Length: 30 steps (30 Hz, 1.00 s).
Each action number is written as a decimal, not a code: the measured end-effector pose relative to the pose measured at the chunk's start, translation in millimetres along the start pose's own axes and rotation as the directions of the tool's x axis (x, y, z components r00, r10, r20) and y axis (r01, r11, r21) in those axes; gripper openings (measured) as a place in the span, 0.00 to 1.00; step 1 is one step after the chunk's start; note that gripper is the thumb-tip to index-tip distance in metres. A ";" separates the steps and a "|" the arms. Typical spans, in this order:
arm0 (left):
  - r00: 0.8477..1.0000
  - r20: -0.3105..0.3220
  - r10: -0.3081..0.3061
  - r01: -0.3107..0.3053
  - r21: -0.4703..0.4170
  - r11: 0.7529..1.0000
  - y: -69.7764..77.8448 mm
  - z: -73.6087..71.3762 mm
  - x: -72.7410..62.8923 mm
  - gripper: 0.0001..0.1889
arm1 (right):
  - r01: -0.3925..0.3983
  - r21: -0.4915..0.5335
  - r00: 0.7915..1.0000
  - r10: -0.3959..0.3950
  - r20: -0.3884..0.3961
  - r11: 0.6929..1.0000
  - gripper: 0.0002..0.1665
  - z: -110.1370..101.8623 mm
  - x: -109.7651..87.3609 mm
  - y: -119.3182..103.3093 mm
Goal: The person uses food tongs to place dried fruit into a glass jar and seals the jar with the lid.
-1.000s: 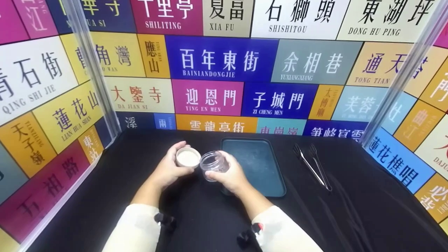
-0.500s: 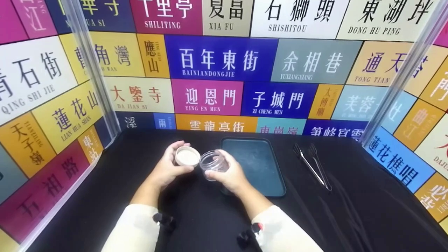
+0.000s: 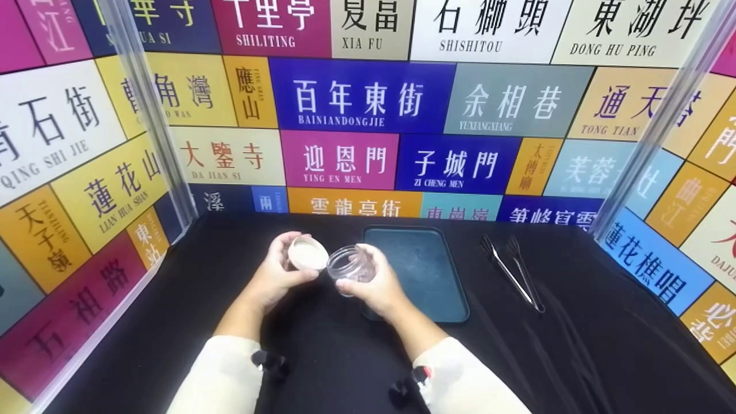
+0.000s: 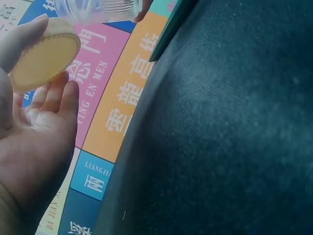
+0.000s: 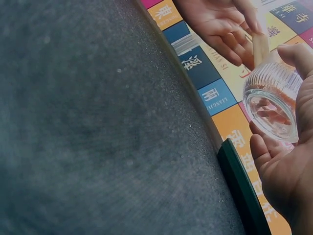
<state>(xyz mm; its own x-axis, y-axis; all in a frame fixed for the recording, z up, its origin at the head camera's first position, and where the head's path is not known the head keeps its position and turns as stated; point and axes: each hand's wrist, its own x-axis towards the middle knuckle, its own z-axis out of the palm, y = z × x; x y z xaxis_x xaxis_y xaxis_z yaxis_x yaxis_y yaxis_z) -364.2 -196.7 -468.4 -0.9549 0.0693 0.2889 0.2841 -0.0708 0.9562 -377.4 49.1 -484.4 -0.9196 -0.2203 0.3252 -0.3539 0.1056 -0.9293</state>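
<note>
In the head view my left hand [image 3: 280, 269] holds a round cream lid [image 3: 308, 253] by its edge, thumb on the near side. Its inner face is turned up and tilted. My right hand [image 3: 374, 282] grips a clear jar [image 3: 347, 264] round its side, with the open mouth leaning toward the lid. Lid and jar rim are side by side above the black cloth. The left wrist view shows the lid [image 4: 46, 56] between thumb and fingers, with the jar [image 4: 100, 10] just above it. Ribbed glass and a see-through base mark the jar [image 5: 274, 100] in the right wrist view.
A dark teal tray [image 3: 422, 270] lies on the black cloth [image 3: 322, 356], just right of my right hand. Metal tongs [image 3: 513, 273] lie spread farther right. Walls of coloured signs [image 3: 362, 98] enclose the back and sides.
The lid has tipped a little more toward the jar in my left hand. My right hand and the jar have barely moved.
</note>
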 end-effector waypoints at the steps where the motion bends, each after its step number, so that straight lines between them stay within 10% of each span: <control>1: 1.000 -0.001 0.001 -0.001 -0.002 1.000 0.6 0.6 0.3 0.47 | 0.001 0.010 1.000 -0.001 -0.003 1.000 0.52 0.2 0.0 -0.3; 16: 0.994 0.100 -0.043 0.052 -0.088 0.995 4.3 7.8 0.0 0.45 | 0.011 -0.064 1.000 -0.011 0.007 0.998 0.50 -2.1 -2.2 -3.1; 30: 0.968 0.241 -0.066 0.054 0.057 0.997 16.4 19.6 -0.9 0.42 | 0.045 -0.083 0.998 -0.041 0.041 0.996 0.54 -1.5 -0.6 -0.1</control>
<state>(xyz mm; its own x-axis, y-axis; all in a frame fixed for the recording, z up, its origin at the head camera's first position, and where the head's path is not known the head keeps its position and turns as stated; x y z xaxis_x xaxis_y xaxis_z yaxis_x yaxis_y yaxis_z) -357.0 -178.4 -452.1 -0.9225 0.3117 0.2278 0.2364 -0.0103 0.9716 -377.1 50.6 -484.3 -0.8964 -0.2641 0.3559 -0.4075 0.1759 -0.8961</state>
